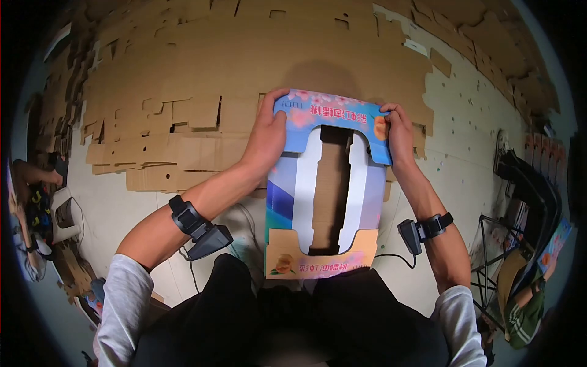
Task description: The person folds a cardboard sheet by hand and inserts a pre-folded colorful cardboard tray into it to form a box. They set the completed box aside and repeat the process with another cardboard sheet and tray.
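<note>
A printed cardboard fruit box (pixel 336 109) stands over my lap, with pink blossoms, peaches and Chinese lettering on its blue far end and its orange near end. White inner flaps (pixel 304 189) run along both long sides, around an open slot that shows brown cardboard inside. My left hand (pixel 270 131) grips the far left corner, thumb on the printed face and fingers wrapped behind. At the far right corner my right hand (pixel 400 131) is closed around the edge, fingertips on the top. Both hands touch the box; the undersides of their grips are hidden.
Flat brown cardboard sheets (pixel 202 73) are layered on the floor ahead. Black devices are strapped to both forearms, with cables hanging. On the right are a black folding chair (pixel 531 183) and a person in a green garment (pixel 527 315). Another person's arm (pixel 38 173) shows at far left.
</note>
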{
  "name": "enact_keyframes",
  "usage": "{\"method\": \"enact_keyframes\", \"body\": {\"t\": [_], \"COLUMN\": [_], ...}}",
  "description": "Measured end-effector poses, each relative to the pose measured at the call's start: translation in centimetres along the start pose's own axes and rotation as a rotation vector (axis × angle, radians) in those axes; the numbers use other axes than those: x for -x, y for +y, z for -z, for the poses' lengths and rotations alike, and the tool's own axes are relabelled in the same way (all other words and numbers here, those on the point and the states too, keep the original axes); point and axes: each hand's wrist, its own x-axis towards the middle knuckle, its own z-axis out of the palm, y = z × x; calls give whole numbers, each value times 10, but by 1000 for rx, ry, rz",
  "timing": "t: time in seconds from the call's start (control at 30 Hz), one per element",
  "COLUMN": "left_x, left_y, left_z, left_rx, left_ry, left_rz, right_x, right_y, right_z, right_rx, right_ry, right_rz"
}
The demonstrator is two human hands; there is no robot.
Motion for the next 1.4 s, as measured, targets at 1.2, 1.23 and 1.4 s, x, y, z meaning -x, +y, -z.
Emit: {"method": "enact_keyframes", "body": {"t": [1.2, 1.23, 1.4], "left_x": [25, 27, 26], "left_y": [-67, -67, -68], "left_z": [76, 85, 129], "left_rx": [-310, -327, -639], "left_ry": [-338, -322, -25], "left_rz": [-55, -53, -250], "right_x": [-25, -18, 60], "right_y": [34, 40, 202], "right_z": [295, 330, 545], "right_rx": [-403, -440, -454], "right_ry": [128, 193, 844], "right_rz": [11, -1, -302]}}
